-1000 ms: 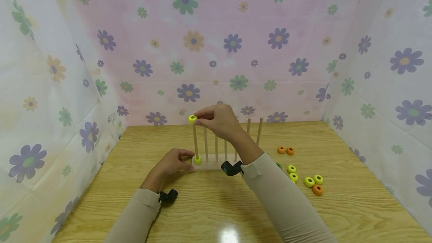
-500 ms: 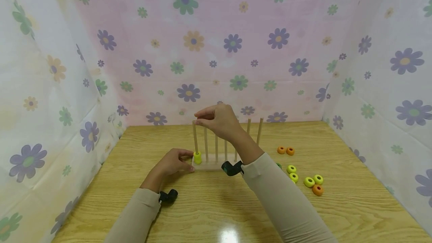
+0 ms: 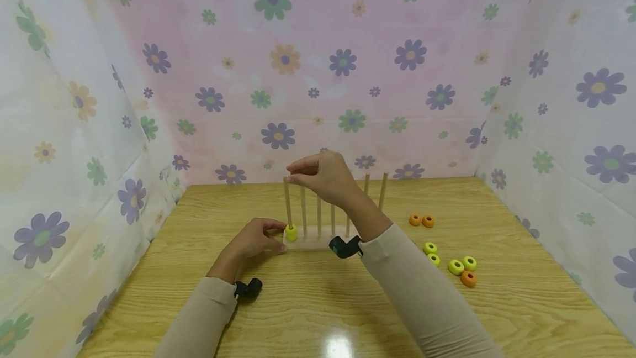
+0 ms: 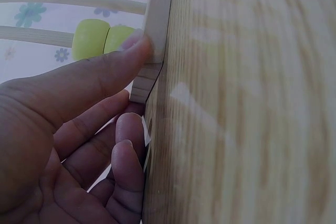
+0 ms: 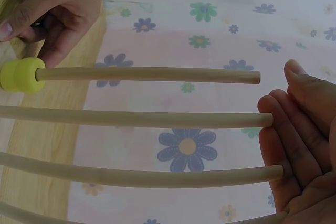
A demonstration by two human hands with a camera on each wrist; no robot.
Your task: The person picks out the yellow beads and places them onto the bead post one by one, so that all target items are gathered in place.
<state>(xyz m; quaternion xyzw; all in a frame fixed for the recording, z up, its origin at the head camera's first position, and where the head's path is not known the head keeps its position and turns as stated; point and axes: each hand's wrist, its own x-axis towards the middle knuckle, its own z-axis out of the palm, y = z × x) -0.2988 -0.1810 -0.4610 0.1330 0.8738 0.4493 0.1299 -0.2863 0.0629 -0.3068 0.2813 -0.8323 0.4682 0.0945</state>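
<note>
A wooden peg stand [image 3: 309, 244] with several upright pegs is in the middle of the table. Two yellow rings [image 3: 291, 233] sit stacked at the foot of its leftmost peg [image 5: 152, 74]. My left hand [image 3: 252, 238] pinches the left end of the stand's base; in the left wrist view the thumb [image 4: 94, 77] lies on the front of it, with fingers behind. Above the stand, my right hand [image 3: 325, 179] is beside the leftmost peg's top. Nothing is held between its thumb and loosely bent fingers in the right wrist view.
Loose yellow rings [image 3: 456, 267] and an orange ring [image 3: 468, 278] lie to the right on the wooden table [image 3: 318, 303]. Farther back are two more orange rings [image 3: 414, 220]. Floral cloth [image 3: 318, 87] hangs behind and at both sides. The right forearm hides part of the table.
The right hand let go of a yellow ring at the leftmost peg's top. That ring slid down and now rests on the lower one. The left hand stayed at the base.
</note>
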